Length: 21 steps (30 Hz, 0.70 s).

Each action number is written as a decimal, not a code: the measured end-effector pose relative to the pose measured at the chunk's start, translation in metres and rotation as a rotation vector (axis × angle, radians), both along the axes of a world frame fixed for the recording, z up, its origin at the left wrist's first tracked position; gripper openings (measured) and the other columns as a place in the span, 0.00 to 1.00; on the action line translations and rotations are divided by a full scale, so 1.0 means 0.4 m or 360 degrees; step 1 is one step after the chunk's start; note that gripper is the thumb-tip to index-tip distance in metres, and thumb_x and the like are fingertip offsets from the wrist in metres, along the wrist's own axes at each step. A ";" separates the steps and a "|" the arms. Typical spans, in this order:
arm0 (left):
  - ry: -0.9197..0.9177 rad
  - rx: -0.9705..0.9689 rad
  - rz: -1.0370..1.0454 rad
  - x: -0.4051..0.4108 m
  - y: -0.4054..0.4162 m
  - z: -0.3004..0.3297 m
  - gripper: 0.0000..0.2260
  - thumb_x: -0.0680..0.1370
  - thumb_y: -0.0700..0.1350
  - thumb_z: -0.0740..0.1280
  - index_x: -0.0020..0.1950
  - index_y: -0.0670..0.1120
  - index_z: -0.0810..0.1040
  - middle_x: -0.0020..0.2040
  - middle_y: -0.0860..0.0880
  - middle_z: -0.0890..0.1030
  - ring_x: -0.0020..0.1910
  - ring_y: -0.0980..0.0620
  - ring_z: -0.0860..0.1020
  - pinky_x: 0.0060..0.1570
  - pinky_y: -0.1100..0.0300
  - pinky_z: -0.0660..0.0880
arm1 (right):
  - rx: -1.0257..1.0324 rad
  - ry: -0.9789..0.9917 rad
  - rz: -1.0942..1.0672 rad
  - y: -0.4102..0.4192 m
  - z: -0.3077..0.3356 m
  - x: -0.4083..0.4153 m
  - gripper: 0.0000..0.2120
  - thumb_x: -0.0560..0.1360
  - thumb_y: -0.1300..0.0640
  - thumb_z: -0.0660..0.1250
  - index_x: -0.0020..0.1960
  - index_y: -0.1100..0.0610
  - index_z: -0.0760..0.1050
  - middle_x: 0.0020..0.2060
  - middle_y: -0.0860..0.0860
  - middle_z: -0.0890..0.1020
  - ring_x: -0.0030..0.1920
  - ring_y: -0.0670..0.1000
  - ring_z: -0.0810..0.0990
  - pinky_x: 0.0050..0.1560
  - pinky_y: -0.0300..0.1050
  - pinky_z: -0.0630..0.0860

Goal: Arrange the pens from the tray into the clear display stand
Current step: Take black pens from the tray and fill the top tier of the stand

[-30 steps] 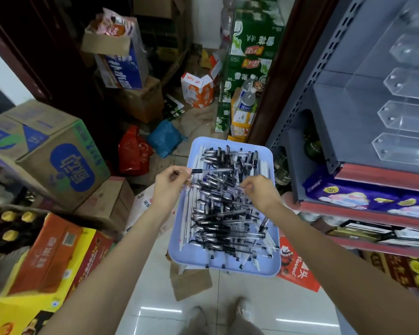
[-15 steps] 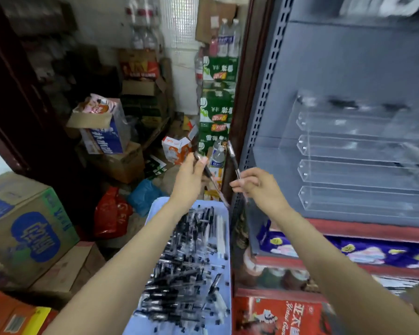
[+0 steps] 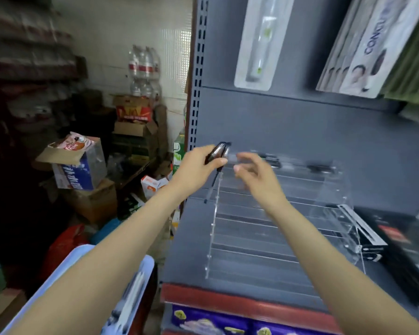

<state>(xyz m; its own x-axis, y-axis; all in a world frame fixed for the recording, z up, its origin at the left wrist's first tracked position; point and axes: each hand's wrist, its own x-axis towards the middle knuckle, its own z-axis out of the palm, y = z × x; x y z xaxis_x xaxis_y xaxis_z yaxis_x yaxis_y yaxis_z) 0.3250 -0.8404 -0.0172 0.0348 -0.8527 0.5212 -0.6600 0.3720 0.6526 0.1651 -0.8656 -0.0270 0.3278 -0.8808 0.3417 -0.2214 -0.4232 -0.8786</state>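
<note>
Left hand (image 3: 196, 169) clenched round a slim dark pen (image 3: 217, 163) at the upper left corner of the clear, stepped acrylic display stand (image 3: 264, 226) on the grey metal shelf (image 3: 186, 257). Right hand (image 3: 257, 175) released, fingers loosely spread by the top tier. Pale blue plastic tray (image 3: 140, 274) low, under the left forearm, blurred.

Motion-blurred right hand (image 3: 254, 175) perhaps holds a pen; tray (image 3: 58, 274) cut off.

Two hands, left (image 3: 196, 165) and right (image 3: 254, 175), reach mid-frame toward one clear display stand (image 3: 276, 228); one blue tray (image 3: 145, 267) sits lower left; pens there too blurred to count.
</note>
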 end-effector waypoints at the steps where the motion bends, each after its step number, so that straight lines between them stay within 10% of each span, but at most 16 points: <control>1: -0.0140 -0.0006 0.0010 -0.018 -0.016 0.010 0.08 0.77 0.46 0.66 0.40 0.45 0.73 0.31 0.53 0.72 0.33 0.55 0.70 0.31 0.67 0.62 | -0.0039 -0.0080 0.0026 -0.019 0.016 -0.021 0.10 0.77 0.59 0.64 0.56 0.47 0.72 0.45 0.51 0.79 0.45 0.47 0.79 0.42 0.40 0.77; 13: -0.0860 -0.0033 0.0429 -0.121 -0.148 0.087 0.15 0.80 0.55 0.56 0.61 0.49 0.73 0.56 0.50 0.70 0.46 0.49 0.75 0.40 0.57 0.69 | -0.0206 -0.0478 -0.0320 -0.228 0.074 -0.152 0.12 0.72 0.68 0.68 0.41 0.51 0.78 0.37 0.46 0.81 0.37 0.42 0.80 0.50 0.40 0.77; 21: -0.0732 0.0049 0.0227 -0.085 -0.182 0.038 0.19 0.81 0.44 0.58 0.72 0.43 0.64 0.50 0.49 0.65 0.47 0.48 0.72 0.48 0.61 0.68 | -0.0182 0.0013 -0.0538 -0.314 0.026 -0.182 0.06 0.72 0.64 0.69 0.47 0.56 0.80 0.40 0.52 0.81 0.43 0.50 0.79 0.39 0.26 0.69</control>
